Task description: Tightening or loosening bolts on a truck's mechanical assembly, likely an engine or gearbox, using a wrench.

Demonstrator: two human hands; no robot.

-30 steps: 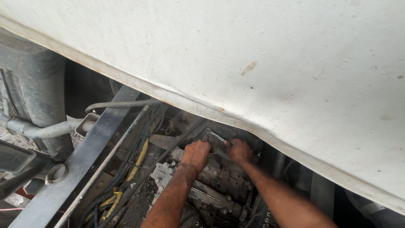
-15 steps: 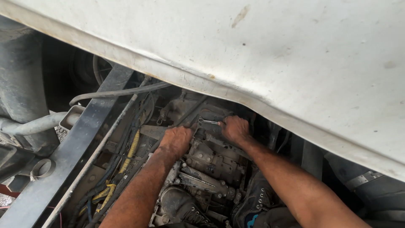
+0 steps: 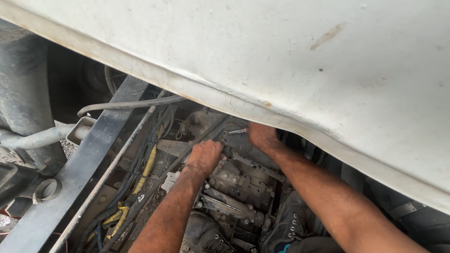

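Observation:
Both my hands reach down into a grimy engine bay under a white body panel (image 3: pixel 290 56). My right hand (image 3: pixel 261 136) grips a small silver wrench (image 3: pixel 234 132) that points left from its fingers. My left hand (image 3: pixel 204 157) is closed on a dark fitting on top of a greasy metal engine block (image 3: pixel 236 180) with several bolt heads. The part under its fingers is hidden. The two hands are close together, a few centimetres apart.
A dark steel frame rail (image 3: pixel 79 173) runs diagonally at left, with yellow-sleeved cables (image 3: pixel 140 180) and black hoses (image 3: pixel 131 104) beside it. A grey pipe (image 3: pixel 42 137) and a large grey cylinder (image 3: pixel 26 79) stand at far left. My black shoe (image 3: pixel 286 225) rests below the block.
The view has shifted, so my hands sit slightly higher and more central in frame. Both hands stay on the same spot of the engine; the wrench remains in my right hand.

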